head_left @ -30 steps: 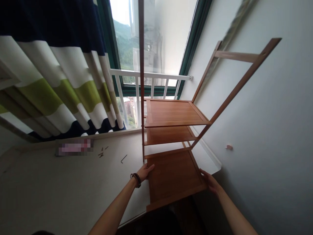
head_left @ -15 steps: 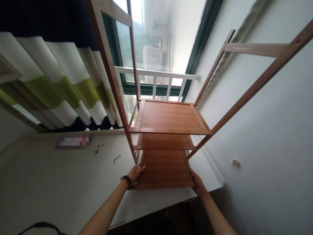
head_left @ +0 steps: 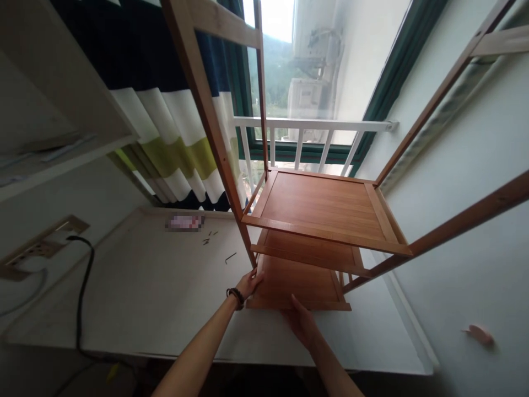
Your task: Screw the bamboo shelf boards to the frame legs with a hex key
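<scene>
A brown wooden shelf board [head_left: 300,284] lies at the bottom of a wooden rack, its front edge sticking out toward me. My left hand [head_left: 250,283] grips this board by its left edge, thumb on top, close to the rack's front left post [head_left: 223,157]. At the front edge, my right hand [head_left: 301,321] has its thumb on top and its other fingers underneath, partly hidden. Above the board are the rack's upper shelf [head_left: 322,204] and, just below that, a middle shelf [head_left: 308,248].
On the white tabletop [head_left: 165,298], left of the rack, lie an Allen key [head_left: 230,257] and several small screws [head_left: 208,239]. A blurred packet [head_left: 184,222] rests farther back. A black cable [head_left: 82,292] hangs from the wall socket. Behind stand a white railing [head_left: 306,124] and a curtain [head_left: 173,149].
My right hand has moved from the board's right edge to the middle of its front edge. The board sits farther into the rack. The view has swung left.
</scene>
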Motion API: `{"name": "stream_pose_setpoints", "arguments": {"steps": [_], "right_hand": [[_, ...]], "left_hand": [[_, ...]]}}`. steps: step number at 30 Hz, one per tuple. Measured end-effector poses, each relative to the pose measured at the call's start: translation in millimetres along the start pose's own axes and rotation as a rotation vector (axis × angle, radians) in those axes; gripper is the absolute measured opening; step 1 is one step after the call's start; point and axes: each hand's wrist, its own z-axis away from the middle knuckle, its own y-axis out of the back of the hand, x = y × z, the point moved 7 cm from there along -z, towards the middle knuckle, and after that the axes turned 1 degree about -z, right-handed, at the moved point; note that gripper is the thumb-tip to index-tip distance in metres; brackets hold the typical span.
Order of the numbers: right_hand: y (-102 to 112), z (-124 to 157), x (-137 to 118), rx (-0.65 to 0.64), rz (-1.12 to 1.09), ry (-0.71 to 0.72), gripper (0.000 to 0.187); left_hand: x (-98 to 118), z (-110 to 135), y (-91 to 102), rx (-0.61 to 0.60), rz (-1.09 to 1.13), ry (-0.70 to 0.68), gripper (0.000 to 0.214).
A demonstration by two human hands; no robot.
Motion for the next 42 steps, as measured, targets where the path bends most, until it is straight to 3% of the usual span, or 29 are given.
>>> {"name": "stream_pose_setpoints", "arguments": {"steps": [4, 8, 11, 19, 25, 29, 32, 36, 39, 42], "right_hand": [[15, -17, 1, 0.177, -0.041, 0.052, 0.022], [23, -28, -2, 0.260, -0.097, 0.134, 0.018], [20, -35, -5, 0.329, -0.131, 0.237, 0.020], [12, -45, -12, 0.525, -0.187, 0.478, 0.034], [11, -40, -18, 0.614, -0.228, 0.586, 0.036], [10, -38, -20, 0.661, -0.211, 0.585, 0.032], [13, -40, -22, 0.725, -0.196, 0.555, 0.030], [19, -47, -22, 0.796, -0.184, 0.504, 0.029], [22, -50, -21, 0.857, -0.180, 0.478, 0.034], [24, -51, -20, 0.884, -0.166, 0.472, 0.035]], "left_hand": [[-10, 3, 34.9, 0.026, -0.253, 0.023, 0.048], [-15, -1, 99.4, 0.262, -0.527, -0.077, 0.036], [-16, -11, 132.1, 0.386, -0.669, -0.172, 0.037], [-21, -37, 154.0, 0.406, -0.904, -0.328, 0.041], [-32, -34, 146.7, 0.376, -0.980, -0.442, 0.037], [-36, -26, 133.6, 0.417, -1.038, -0.556, 0.041], [-36, -23, 134.2, 0.451, -0.978, -0.602, 0.042], [-37, -28, 164.9, 0.514, -0.890, -0.568, 0.040], [-35, -38, 208.4, 0.638, -0.881, -0.482, 0.043], [-36, -49, 246.6, 0.754, -0.949, -0.308, 0.049]]}}
